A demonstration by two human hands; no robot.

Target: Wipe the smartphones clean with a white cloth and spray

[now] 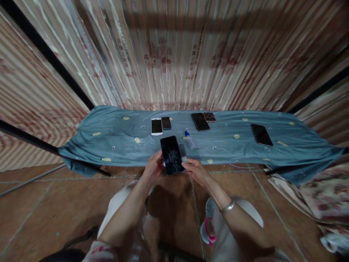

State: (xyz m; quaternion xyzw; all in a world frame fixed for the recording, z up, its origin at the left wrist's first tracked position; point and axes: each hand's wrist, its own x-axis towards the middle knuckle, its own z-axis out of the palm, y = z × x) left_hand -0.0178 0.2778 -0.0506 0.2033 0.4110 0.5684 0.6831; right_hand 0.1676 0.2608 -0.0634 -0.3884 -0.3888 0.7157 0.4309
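A black phone with a cracked screen [171, 155] is held up over the near edge of a table draped in a blue-grey cloth [109, 145]. My left hand [154, 168] grips its left side. My right hand [195, 170] touches its lower right corner and pinches something small and pale, too small to tell. A small clear bottle with a blue cap [190, 139] lies on the cloth just right of the phone.
On the cloth lie a white phone [156, 126], a small dark phone [166, 123], a black phone [200, 121] beside a patterned one [209, 116], and another black phone [261, 134] far right. Striped curtain behind; brown tiled floor and floral fabric [321, 196] at right.
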